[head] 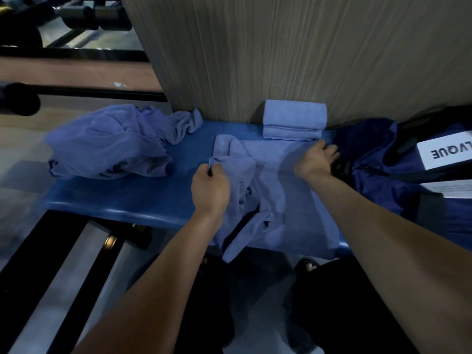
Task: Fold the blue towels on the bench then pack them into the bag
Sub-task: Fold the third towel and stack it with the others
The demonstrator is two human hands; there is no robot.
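The left hand (210, 186) pinches the near-left corner of the half-spread blue towel (270, 185) on the bench (132, 200); the right hand (316, 159), fingers relaxed, presses its far-right corner beside the bag (378, 154)

Your right hand (316, 159) is motion-blurred, its grip unclear. Bag (383, 159) runs off the right edge, label (445, 150) cropped to "LVQUE". Your feet mostly hidden.

Dim, bluish light, slight blur, perhaps wide-angle edge bending
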